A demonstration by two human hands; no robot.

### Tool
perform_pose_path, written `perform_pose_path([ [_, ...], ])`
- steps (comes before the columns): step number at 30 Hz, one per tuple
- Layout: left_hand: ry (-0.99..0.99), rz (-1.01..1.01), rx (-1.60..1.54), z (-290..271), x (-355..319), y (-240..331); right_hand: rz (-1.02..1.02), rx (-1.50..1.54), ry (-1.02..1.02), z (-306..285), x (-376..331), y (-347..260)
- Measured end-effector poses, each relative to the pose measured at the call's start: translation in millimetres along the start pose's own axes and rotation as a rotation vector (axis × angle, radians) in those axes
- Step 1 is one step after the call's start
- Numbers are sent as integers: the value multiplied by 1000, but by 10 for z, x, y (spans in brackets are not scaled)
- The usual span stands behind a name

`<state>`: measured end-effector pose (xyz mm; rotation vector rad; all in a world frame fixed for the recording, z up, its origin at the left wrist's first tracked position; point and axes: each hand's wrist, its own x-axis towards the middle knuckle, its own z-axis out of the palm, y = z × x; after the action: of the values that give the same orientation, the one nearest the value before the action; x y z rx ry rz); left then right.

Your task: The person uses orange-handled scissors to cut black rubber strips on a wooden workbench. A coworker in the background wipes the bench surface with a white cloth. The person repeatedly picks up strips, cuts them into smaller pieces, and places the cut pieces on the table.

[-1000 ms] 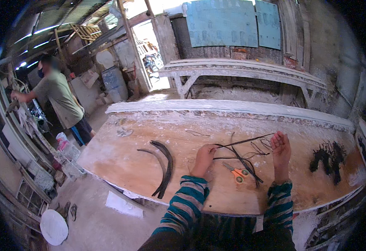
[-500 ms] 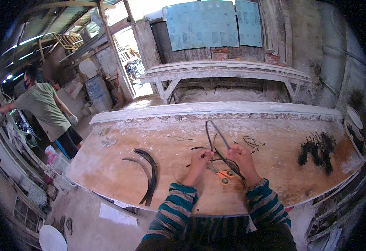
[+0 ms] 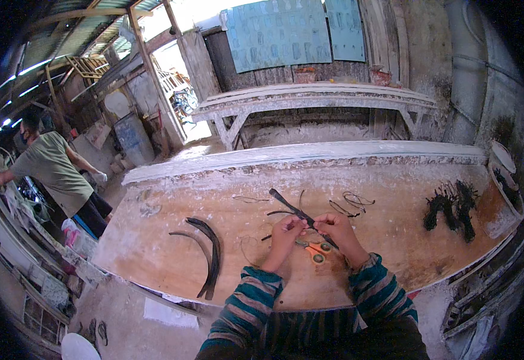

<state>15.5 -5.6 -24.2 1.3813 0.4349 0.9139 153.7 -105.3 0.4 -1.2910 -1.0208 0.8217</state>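
Note:
A bundle of flat black strips (image 3: 286, 201) slants from the upper left down to the lower right between my hands, above the wooden table. My left hand (image 3: 287, 234) is closed, its fingertips pinching at the bundle's middle. Close beside it, my right hand (image 3: 337, 231) is also closed, with thumb and fingers on the same strips. Part of the bundle is hidden behind my fingers. Orange-handled scissors (image 3: 317, 252) lie on the tabletop just below my hands. Around them are loose black strip ends (image 3: 279, 212).
A curved bundle of black strips (image 3: 214, 258) lies left on the table (image 3: 148, 246). Thin cord loops (image 3: 352, 207) lie beyond my right hand. Dark tied bunches (image 3: 448, 207) and a tilted whitish container (image 3: 497, 207) are at right. A person (image 3: 58, 171) stands far left; a bench (image 3: 316, 99) stands behind.
The strip that stood in a bent loop between my hands is gone from view; a straight slanting bundle is now between them. My hands have come closer together. The person at left has shifted left.

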Motion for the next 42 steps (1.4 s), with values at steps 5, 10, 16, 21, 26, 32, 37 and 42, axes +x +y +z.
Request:
perform_pose_path([
  [5, -38, -12, -108, -32, 4, -35, -31, 52, -34, 15, 29, 75],
  [10, -86, -20, -10, -44, 17, -22, -5, 50, -37, 32, 29, 50],
  [16, -115, -66, -118, -5, 16, -14, -40, 8, -66, 19, 15, 40],
  [21, -122, -44, -37, -10, 7, -17, -25, -22, -67, 20, 7, 8],
  [26, -78, -68, -129, 25, -8, -7, -52, -54, -70, 29, 19, 71],
  [32, 11, -224, -264, -8, -18, 81, 55, 55, -113, 82, -52, -115],
  [37, 19, -255, -250, -11, -29, 143, 41, 92, -118, 99, -54, -101],
  [42, 25, -263, -280, -27, -28, 156, 5, 74, -142, 68, -35, -63],
])
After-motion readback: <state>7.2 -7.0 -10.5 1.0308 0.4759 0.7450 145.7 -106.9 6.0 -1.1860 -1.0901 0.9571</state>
